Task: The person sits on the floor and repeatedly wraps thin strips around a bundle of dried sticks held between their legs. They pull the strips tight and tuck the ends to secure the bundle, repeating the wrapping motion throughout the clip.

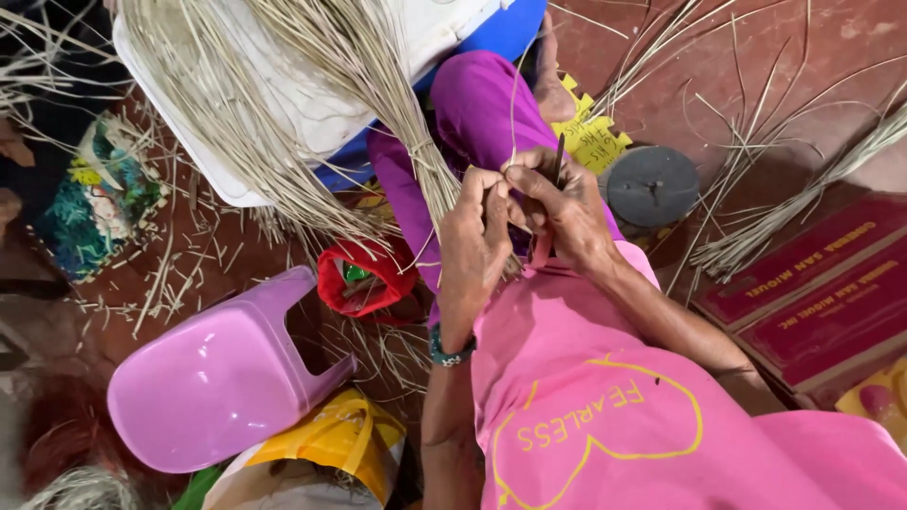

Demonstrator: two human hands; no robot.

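Observation:
A thick bundle of pale dry grass stalks fans out from my lap up to the top left, tied narrow where it reaches my hands. My left hand grips the bound end of this bundle against my purple-trousered leg. Beside it, touching, my right hand pinches a thin dark blade-like tool that points upward, along with a fine stalk. I wear a pink shirt and a beaded bracelet on the left wrist.
A pink plastic stool lies tipped at lower left. A red pouch, a yellow bag, a white board, a dark round disc, red crates and loose stalks lie on the red floor.

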